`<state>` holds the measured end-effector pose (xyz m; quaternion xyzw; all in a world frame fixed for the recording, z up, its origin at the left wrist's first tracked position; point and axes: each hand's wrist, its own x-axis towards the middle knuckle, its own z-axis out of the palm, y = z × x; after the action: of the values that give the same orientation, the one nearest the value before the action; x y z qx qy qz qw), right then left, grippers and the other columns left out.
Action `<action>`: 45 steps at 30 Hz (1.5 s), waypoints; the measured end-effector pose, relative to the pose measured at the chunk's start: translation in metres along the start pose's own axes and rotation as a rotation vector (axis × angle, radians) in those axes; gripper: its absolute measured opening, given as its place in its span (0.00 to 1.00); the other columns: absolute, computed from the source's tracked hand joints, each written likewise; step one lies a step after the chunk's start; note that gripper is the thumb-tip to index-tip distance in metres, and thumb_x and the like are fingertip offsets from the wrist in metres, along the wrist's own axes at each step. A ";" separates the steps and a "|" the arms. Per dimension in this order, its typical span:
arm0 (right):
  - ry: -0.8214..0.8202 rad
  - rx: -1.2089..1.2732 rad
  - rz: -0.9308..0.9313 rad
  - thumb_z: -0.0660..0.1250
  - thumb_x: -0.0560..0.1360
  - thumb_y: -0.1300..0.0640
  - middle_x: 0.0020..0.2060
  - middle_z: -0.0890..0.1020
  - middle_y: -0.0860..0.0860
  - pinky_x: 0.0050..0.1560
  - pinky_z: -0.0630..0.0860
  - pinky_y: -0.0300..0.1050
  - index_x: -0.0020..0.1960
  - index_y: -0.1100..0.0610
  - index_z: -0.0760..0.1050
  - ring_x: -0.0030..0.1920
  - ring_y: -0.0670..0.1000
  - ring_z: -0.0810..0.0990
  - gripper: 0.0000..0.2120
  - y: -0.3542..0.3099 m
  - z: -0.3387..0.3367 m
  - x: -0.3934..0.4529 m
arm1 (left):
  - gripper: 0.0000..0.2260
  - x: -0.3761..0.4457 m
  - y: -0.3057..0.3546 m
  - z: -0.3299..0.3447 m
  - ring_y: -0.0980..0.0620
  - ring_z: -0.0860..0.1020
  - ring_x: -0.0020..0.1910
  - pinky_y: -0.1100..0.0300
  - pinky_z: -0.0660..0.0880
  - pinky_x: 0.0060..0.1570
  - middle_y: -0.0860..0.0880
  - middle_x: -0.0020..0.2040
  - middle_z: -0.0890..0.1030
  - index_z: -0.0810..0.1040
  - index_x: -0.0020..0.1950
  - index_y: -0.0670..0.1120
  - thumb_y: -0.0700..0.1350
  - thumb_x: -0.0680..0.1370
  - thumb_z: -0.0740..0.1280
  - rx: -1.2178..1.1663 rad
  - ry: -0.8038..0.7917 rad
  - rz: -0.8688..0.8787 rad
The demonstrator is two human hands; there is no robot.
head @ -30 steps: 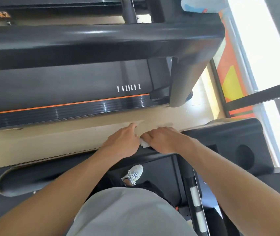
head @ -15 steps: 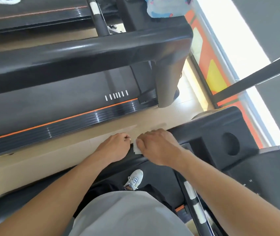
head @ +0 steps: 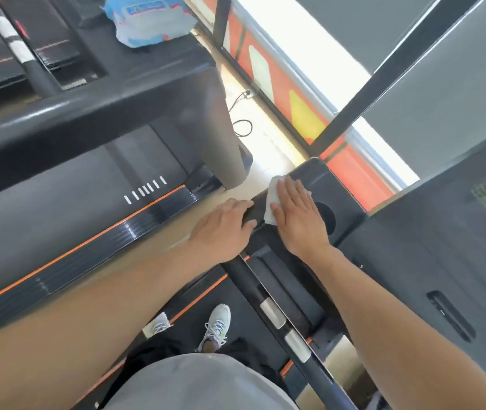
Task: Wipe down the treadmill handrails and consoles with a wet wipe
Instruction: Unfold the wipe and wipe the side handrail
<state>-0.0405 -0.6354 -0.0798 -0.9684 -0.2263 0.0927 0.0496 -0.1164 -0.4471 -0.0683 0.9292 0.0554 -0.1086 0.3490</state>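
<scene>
My right hand [head: 296, 217] lies flat with straight fingers on a white wet wipe [head: 272, 198], pressing it onto the black console corner [head: 318, 180] of the treadmill I stand on. A round cup recess [head: 328, 221] sits just right of that hand. My left hand [head: 224, 227] rests on the black handrail [head: 252, 214] beside the wipe, its fingers bent over the rail's far edge. Most of the wipe is hidden under my right palm.
A neighbouring treadmill with a thick black handrail [head: 93, 110] and belt [head: 58, 202] lies ahead on the left. A blue wet wipe pack [head: 150, 20] sits on its console. An inner grip bar [head: 277, 318] runs below my hands. A window wall [head: 310, 84] is at right.
The view has swung right. My right hand has opened flat and slid the wipe from the handrail onto the console corner. My left hand has let go of the wipe and stayed on the rail.
</scene>
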 end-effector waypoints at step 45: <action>-0.170 0.015 0.334 0.51 0.84 0.38 0.54 0.82 0.56 0.62 0.68 0.49 0.62 0.59 0.74 0.57 0.59 0.77 0.27 0.002 -0.028 -0.045 | 0.23 0.042 0.035 0.031 0.47 0.74 0.69 0.45 0.73 0.64 0.52 0.72 0.75 0.67 0.77 0.54 0.60 0.85 0.50 0.076 0.117 -0.031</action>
<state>-0.0734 -0.6586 -0.0460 -0.9808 -0.0651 0.1826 0.0215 -0.0746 -0.4927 -0.0786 0.9455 0.0858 -0.0616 0.3079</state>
